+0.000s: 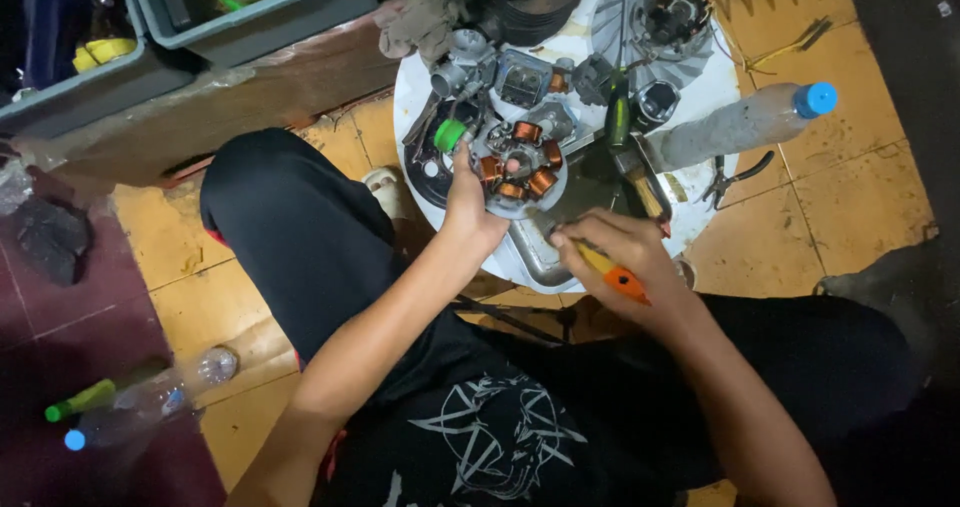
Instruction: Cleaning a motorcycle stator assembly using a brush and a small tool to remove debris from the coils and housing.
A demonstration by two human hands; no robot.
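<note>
A round white tray [715, 92] is seen on the yellow tiled floor [860, 197], crowded with engine parts. Against its right side a clear plastic bottle with a blue cap [745, 122] is laid, and a pair of pliers [735, 179] lies just below the bottle. At the tray's near edge a round stator plate with copper coils [522, 162] is held: the left hand [472, 207] is clasped on its left rim, thumb and fingers closed on the plate. Just right of it the right hand [610, 262] is clenched around a screwdriver with an orange and yellow handle [612, 272], whose tip cannot be made out. A green-handled screwdriver [618, 117] lies upright on the tray behind the plate, and a small green cap [449, 134] sits just left of the coils
</note>
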